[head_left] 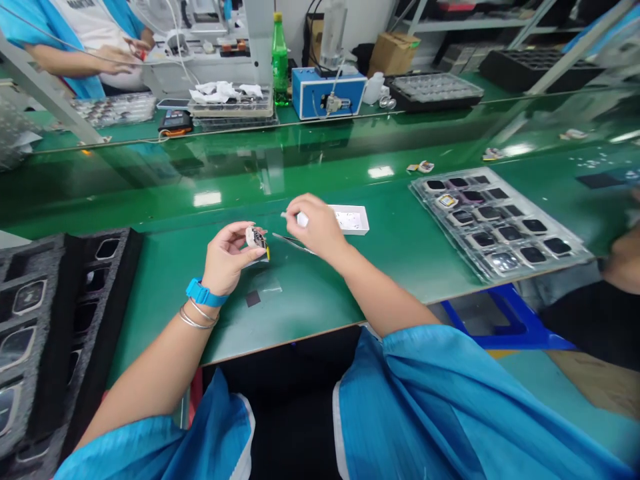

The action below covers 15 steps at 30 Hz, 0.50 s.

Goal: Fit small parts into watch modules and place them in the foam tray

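Observation:
My left hand point(226, 257) grips a small square smartwatch case point(255, 238) by its edges, with its inner parts exposed and a yellow strip at its lower side. To the right, my right hand point(317, 225) is closed in a pinch; a pale tip shows at its fingers, too small to name. Metal tweezers point(293, 243) extend from below the right hand toward the watch case; whether the hand holds them is hidden. Behind that hand stands a white shallow box point(364, 222) with tiny pieces inside. A dark square piece point(253, 299) and a clear film point(271, 285) lie nearer me.
At right, a clear plastic tray point(475, 257) holds several watch parts. Black foam trays point(127, 267) with watch cases stand at left. Small parts point(425, 167) lie farther back. A blue machine point(300, 93) and green bottle point(279, 63) stand beyond. Co-workers sit opposite and at right.

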Each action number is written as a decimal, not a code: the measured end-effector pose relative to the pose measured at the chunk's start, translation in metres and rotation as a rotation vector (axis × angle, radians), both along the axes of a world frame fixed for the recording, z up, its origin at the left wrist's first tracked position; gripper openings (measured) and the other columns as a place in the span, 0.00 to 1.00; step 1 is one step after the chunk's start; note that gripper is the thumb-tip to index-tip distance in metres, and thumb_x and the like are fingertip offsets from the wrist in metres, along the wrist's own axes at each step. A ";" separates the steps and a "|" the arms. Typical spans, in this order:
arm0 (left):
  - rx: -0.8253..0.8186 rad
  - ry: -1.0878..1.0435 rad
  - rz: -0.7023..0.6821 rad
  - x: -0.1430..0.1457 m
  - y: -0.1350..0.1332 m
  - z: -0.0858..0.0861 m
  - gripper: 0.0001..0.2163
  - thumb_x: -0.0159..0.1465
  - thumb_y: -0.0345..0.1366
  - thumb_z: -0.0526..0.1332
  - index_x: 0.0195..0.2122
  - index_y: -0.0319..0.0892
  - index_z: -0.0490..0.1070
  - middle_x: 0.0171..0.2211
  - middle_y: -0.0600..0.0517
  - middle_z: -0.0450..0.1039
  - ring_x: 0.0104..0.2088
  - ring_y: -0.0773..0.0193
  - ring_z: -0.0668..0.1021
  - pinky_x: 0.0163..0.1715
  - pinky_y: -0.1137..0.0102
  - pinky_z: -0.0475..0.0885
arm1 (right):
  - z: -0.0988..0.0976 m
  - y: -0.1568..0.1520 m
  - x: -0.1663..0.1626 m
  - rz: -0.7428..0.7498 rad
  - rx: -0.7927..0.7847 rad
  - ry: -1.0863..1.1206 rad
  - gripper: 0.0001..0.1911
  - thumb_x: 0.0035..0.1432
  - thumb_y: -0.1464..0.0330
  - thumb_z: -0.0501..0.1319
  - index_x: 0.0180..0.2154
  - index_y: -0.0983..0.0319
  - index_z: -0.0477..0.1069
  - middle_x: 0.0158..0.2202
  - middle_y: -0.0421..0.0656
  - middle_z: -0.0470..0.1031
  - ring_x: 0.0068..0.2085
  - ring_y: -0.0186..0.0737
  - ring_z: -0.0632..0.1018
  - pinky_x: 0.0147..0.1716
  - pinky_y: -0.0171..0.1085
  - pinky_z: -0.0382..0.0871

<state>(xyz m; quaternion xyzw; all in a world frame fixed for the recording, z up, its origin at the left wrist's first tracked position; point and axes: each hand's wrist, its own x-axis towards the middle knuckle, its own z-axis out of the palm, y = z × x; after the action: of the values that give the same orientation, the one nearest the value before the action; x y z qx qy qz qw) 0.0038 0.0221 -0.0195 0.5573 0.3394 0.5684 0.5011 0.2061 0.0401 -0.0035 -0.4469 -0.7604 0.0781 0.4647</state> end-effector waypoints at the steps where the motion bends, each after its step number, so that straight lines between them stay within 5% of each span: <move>1: -0.009 -0.002 0.005 0.000 0.001 0.001 0.26 0.40 0.34 0.79 0.41 0.41 0.74 0.38 0.48 0.77 0.41 0.56 0.81 0.43 0.64 0.77 | 0.006 0.005 0.013 -0.071 -0.073 -0.035 0.06 0.54 0.77 0.61 0.27 0.62 0.72 0.33 0.44 0.76 0.37 0.40 0.76 0.42 0.39 0.70; 4: -0.012 -0.003 0.024 -0.002 0.002 0.003 0.26 0.39 0.33 0.78 0.40 0.41 0.74 0.37 0.49 0.77 0.40 0.57 0.81 0.44 0.65 0.77 | 0.026 -0.002 0.053 -0.298 -0.251 -0.066 0.06 0.54 0.77 0.62 0.27 0.63 0.74 0.32 0.44 0.77 0.37 0.41 0.77 0.44 0.42 0.69; 7: -0.006 0.001 0.024 -0.003 0.002 0.005 0.25 0.41 0.32 0.77 0.41 0.41 0.75 0.37 0.49 0.78 0.40 0.58 0.81 0.43 0.66 0.77 | 0.039 -0.052 0.077 -0.362 -0.202 0.184 0.08 0.59 0.74 0.59 0.37 0.63 0.77 0.38 0.45 0.79 0.41 0.40 0.78 0.48 0.42 0.70; 9: -0.008 0.002 0.015 -0.003 0.001 0.005 0.24 0.42 0.32 0.77 0.41 0.41 0.75 0.37 0.49 0.78 0.41 0.58 0.81 0.43 0.67 0.77 | 0.033 -0.100 0.077 -0.014 -0.380 0.300 0.07 0.61 0.70 0.59 0.37 0.62 0.76 0.35 0.43 0.80 0.37 0.37 0.79 0.43 0.37 0.72; 12: -0.028 0.009 0.004 -0.003 -0.002 0.006 0.24 0.42 0.32 0.77 0.41 0.42 0.76 0.38 0.49 0.78 0.41 0.59 0.80 0.44 0.67 0.77 | -0.004 -0.160 0.055 0.766 -1.038 0.058 0.11 0.65 0.69 0.56 0.44 0.64 0.76 0.40 0.44 0.81 0.40 0.35 0.81 0.41 0.32 0.74; 13: -0.038 0.016 0.004 -0.003 -0.003 0.006 0.24 0.41 0.32 0.77 0.41 0.42 0.76 0.38 0.49 0.78 0.41 0.59 0.80 0.45 0.67 0.76 | -0.022 -0.171 0.045 0.829 -1.172 -0.067 0.12 0.65 0.71 0.56 0.47 0.65 0.75 0.42 0.45 0.80 0.42 0.35 0.81 0.42 0.32 0.73; 15: -0.061 0.033 0.009 -0.002 -0.004 0.006 0.24 0.41 0.33 0.77 0.41 0.42 0.76 0.39 0.50 0.78 0.41 0.58 0.80 0.47 0.66 0.76 | -0.053 -0.181 0.031 0.580 -1.171 -0.264 0.10 0.62 0.72 0.61 0.46 0.65 0.75 0.44 0.46 0.79 0.45 0.39 0.80 0.45 0.35 0.74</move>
<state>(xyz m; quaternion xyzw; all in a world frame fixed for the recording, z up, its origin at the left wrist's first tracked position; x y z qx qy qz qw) 0.0014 0.0178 -0.0137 0.5497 0.3670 0.5508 0.5097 0.2369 -0.1404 -0.0562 -0.4088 -0.7322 0.5447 0.0084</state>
